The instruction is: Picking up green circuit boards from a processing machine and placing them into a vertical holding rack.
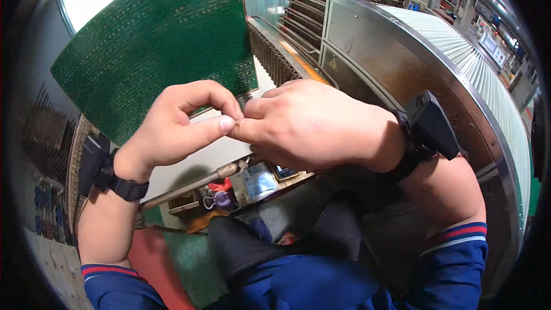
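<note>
A person's two bare hands meet fingertip to fingertip in mid-view. The left hand (pixel 172 123) curls its thumb and forefinger into a loose ring; its thumb tip meets the bent fingers of the right hand (pixel 313 123), which shows its back. Whether something small is pinched where they meet cannot be told; anything hidden there would have to be tiny and light.

Just beyond the hands, a large green board (pixel 155 51) with rows of pale marks stands tilted, its lower edge near the left hand. It looks thin, flat and fairly stiff, probably awkward more for its breadth than its weight. Its smooth face could slip or scratch, so the side edges seem the best hold, one hand on each.

Below the hands lies a white surface (pixel 178 173), bordered by a metal rail (pixel 198 185). Nearer the person is a tray holding a purple clip (pixel 220 200) and a red scrap (pixel 220 185). Dark slotted racks (pixel 49 117) stand at far left, and a large metal machine (pixel 384 37) curves along the right.
</note>
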`<state>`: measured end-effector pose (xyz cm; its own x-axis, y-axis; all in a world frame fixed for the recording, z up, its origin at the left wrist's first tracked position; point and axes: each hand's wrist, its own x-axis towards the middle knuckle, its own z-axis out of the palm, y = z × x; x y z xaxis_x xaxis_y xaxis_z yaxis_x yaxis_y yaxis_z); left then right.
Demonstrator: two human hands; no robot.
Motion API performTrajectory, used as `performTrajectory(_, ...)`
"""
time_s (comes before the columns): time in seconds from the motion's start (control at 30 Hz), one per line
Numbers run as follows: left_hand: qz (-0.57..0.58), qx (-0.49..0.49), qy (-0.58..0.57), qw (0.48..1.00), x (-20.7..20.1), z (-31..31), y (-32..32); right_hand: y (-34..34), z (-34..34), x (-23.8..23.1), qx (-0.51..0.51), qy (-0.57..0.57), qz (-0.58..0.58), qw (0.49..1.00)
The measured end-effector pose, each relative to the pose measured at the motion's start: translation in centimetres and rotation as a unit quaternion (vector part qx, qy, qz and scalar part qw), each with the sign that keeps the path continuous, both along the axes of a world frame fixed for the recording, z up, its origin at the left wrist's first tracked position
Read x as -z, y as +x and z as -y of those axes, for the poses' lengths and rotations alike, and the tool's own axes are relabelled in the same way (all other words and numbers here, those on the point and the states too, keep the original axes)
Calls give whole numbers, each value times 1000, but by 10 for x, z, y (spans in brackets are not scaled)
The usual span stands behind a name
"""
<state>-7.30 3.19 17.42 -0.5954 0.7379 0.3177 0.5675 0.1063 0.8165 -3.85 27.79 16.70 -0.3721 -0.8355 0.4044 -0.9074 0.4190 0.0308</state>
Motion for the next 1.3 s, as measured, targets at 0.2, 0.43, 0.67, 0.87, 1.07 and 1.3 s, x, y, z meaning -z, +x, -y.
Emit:
performTrajectory(0.2,-403,-4,-98,910,-14,0,2,-3,3,-7,-16,37,-4,999)
performTrajectory(0.43,-483,-17,-124,867,-12,-2,5,-8,-3,-14,-28,54,-2,998)
performTrajectory(0.67,-550,-52,-94,828,2,-3,0,-18,-2,-8,-25,93,11,995)
performTrajectory(0.87,-536,-48,-92,838,6,1,2,-12,5,-10,-27,100,-2,995)
performTrajectory(1.07,-525,-43,-109,843,7,3,1,-11,7,-14,-18,123,-2,992)
performTrajectory(1.3,-378,-17,-48,924,5,7,-5,-12,6,-14,-15,89,-9,996)
